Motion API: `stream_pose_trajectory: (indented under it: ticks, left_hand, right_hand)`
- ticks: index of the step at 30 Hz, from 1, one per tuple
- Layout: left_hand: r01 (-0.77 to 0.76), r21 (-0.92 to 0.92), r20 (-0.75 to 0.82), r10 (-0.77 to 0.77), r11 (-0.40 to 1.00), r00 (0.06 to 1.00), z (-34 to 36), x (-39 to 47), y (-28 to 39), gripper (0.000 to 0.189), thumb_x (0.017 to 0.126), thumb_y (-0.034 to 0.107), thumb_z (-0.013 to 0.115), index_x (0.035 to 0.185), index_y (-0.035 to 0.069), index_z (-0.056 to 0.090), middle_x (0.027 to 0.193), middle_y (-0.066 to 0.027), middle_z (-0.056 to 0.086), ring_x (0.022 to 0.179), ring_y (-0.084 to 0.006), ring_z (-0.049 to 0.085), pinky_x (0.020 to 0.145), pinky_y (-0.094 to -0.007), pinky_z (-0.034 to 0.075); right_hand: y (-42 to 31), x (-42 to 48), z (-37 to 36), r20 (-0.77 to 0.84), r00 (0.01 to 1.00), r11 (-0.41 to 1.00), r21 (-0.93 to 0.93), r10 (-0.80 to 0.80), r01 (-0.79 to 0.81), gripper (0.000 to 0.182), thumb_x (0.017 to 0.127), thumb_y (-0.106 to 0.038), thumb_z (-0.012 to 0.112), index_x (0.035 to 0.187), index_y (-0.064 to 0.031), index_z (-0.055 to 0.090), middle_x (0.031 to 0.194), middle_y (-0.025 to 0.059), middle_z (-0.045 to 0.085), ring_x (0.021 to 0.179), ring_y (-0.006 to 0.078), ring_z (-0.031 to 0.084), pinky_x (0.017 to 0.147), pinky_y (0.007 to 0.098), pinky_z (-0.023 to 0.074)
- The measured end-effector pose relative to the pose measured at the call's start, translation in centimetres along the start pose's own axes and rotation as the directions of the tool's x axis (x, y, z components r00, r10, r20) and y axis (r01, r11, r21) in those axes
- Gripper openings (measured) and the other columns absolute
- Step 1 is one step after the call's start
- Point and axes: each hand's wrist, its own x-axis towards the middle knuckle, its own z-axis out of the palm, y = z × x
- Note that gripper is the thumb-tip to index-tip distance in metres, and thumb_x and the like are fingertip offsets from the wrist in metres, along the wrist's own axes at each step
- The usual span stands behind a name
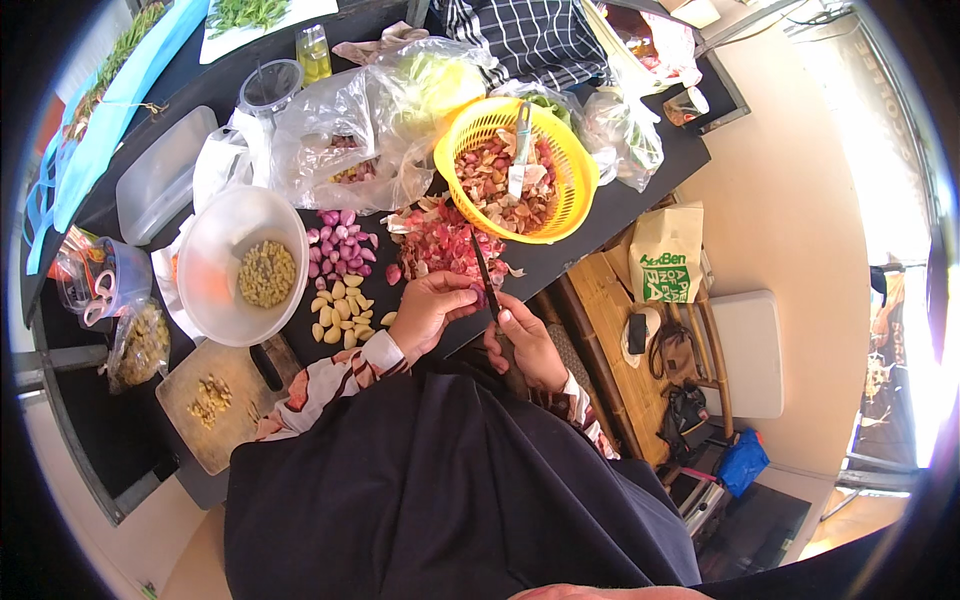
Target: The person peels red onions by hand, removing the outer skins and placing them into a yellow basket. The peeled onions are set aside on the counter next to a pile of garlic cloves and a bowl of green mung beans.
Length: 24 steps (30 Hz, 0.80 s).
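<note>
Between the fingers of my left hand [429, 311] is a small purple shallot [478, 295], partly covered by the thumb. My right hand [527, 341] grips a dark-bladed knife [484, 266], its blade pointing up and away beside the shallot. Just past the hands lies a heap of red shallot skins [442, 244]. Peeled shallots [341, 244] sit left of that heap, with peeled garlic cloves [343, 311] below them. A yellow plastic basket [577, 206] holds unpeeled shallots and loose skins; a second knife [519, 154] rests across its top.
At left are a translucent bowl [199, 300] with chopped pale pieces and a wooden cutting board [191, 379] bearing chopped bits. Plastic bags [300, 157] crowd the black table's far side. A bamboo bench [600, 289] stands at right, holding a paper bag [667, 240] and a phone [637, 333].
</note>
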Motion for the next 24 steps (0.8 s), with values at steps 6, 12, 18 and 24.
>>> stream_pose_trajectory:
  ticks: [6, 12, 18, 24]
  left_hand:
    - [0.095, -0.096, 0.044, -0.091, 0.991, 0.995, 0.0, 0.2, 0.1, 0.014, 0.081, -0.001, 0.058, 0.095, -0.002, 0.061, 0.090, -0.0096, 0.064, 0.080, -0.0159, 0.063, 0.072, -0.0250, 0.054]
    - [0.084, -0.028, 0.036, -0.083, 0.996, 0.996, -0.3, 0.5, 0.0, 0.014, 0.081, 0.000, 0.058, 0.095, -0.001, 0.061, 0.089, -0.0091, 0.064, 0.079, -0.0157, 0.063, 0.072, -0.0261, 0.054]
    - [-0.104, 0.178, 0.079, 0.091, 0.979, 0.993, -0.1, 0.3, 0.1, 0.012, 0.081, 0.001, 0.057, 0.092, -0.002, 0.061, 0.086, -0.0083, 0.064, 0.076, -0.0149, 0.063, 0.070, -0.0264, 0.053]
    - [-0.157, 0.178, 0.099, 0.141, 0.971, 0.985, 0.1, 0.0, 0.3, 0.012, 0.079, 0.001, 0.059, 0.090, -0.003, 0.062, 0.084, -0.0087, 0.064, 0.073, -0.0129, 0.062, 0.067, -0.0252, 0.051]
  right_hand:
    - [-0.9, -0.4, -0.4, 0.108, 0.990, 0.963, 0.246, 0.086, -0.110, 0.037, 0.097, -0.029, 0.036, 0.129, -0.0089, 0.033, 0.064, 0.0065, 0.045, 0.044, 0.0128, 0.042, 0.042, 0.0236, 0.0372]
    - [-0.3, -0.1, -0.8, 0.038, 0.997, 0.994, 0.076, 0.070, -0.073, 0.037, 0.096, -0.023, 0.038, 0.130, -0.0101, 0.034, 0.064, 0.0070, 0.048, 0.045, 0.0146, 0.044, 0.044, 0.0262, 0.0396]
    - [-1.1, 0.0, 0.7, 0.038, 0.942, 0.533, -0.817, -0.334, 0.222, 0.041, 0.089, -0.015, 0.051, 0.126, -0.0041, 0.040, 0.067, 0.0196, 0.057, 0.058, 0.0326, 0.059, 0.054, 0.0397, 0.0458]
    - [-1.0, -0.1, 1.1, 0.061, 0.914, 0.441, -0.862, -0.400, 0.251, 0.039, 0.087, -0.012, 0.051, 0.124, -0.0034, 0.042, 0.070, 0.0245, 0.058, 0.069, 0.0401, 0.060, 0.058, 0.0423, 0.0465]
